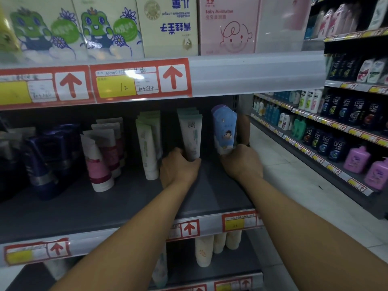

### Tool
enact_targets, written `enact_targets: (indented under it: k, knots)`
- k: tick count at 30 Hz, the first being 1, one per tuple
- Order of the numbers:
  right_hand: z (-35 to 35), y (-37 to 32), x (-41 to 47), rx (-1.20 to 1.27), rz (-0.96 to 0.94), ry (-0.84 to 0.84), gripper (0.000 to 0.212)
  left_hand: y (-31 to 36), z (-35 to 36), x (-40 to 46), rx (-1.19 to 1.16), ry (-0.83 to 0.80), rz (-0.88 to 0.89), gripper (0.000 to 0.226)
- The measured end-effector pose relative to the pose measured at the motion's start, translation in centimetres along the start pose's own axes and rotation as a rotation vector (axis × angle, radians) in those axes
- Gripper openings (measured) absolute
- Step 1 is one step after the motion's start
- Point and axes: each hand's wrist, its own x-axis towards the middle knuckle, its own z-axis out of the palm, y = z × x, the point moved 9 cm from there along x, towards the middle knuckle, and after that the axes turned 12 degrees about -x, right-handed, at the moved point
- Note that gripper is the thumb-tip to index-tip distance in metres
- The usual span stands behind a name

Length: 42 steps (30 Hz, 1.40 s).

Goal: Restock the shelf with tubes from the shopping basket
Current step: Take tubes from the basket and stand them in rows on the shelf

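On the far left of the dark grey shelf [63,206] stand shiny dark blue tubes [39,160], tall and smooth, close together. Just right of them lean white tubes with pink bands [98,162], fat at the bottom cap and flat at the top. Next comes a row of pale white-and-green tubes [148,143], standing one behind another on their round caps. The left hand [178,169] reaches far into the shelf, and its fingers curl round the bottom of a white and light green tube [191,137]. This tube stands up straight, with more like it lined up behind. It looks smooth and soft, like squeezy plastic, wide and flat at the top. A small gap of bare shelf lies between the two hands. The right hand [241,160] holds the bottom of a light blue and purple tube [224,129] with a little cartoon picture on it. This tube tips a bit to the left, near the right end of the shelf, with others like it behind. Both arms are bare and stretch in from the near side. On the front edge of the shelf sit red and yellow price tags [239,222] with red arrows. Further right, across a pale tiled floor [294,185], another shelf holds dark bottles [336,143] and pink bottles [357,159].
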Motion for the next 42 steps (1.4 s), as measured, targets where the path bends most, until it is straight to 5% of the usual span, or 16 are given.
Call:
enact_targets:
  k: [35,42]
  knots:
    - [-0.4,-0.6,-0.4,-0.040,-0.041,-0.078,0.034,-0.3,0.7,0.3,0.079,-0.038,0.009,0.069]
    - [-1.2,-1.2,-1.9,-0.174,-0.135,-0.200,0.058,-0.6,0.2,-0.9,0.116,-0.098,0.013,0.079]
